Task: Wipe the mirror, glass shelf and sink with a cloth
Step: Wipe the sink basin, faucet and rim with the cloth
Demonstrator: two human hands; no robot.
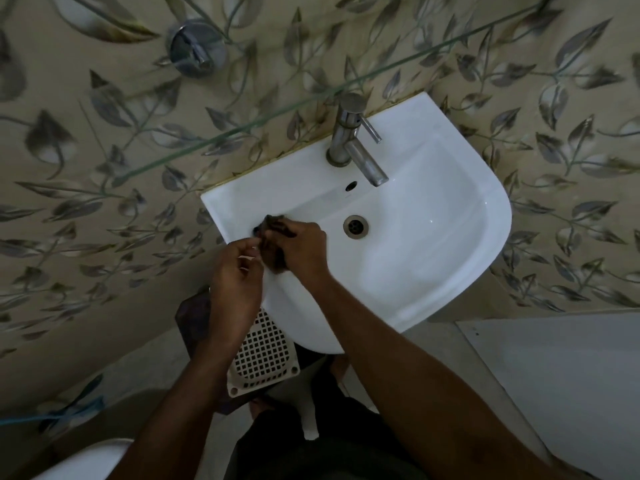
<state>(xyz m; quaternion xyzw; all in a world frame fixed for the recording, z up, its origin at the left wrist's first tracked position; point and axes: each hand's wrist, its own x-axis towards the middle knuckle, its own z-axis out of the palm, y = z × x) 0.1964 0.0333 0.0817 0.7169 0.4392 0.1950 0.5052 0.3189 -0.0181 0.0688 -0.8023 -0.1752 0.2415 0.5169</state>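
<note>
Both hands, left hand [232, 271] and right hand [300, 249], gripping dark cloth [272, 237] over sink [450, 271] rim.

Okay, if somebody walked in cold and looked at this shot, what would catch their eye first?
Probably the bright white sink, filling the middle right against the dim leaf-patterned wall tiles. At its left rim, the left hand and the right hand meet over a small dark cloth, both seeming to grip it. Next comes the steel tap at the back of the basin, with the glass shelf's edge running diagonally above it.
</note>
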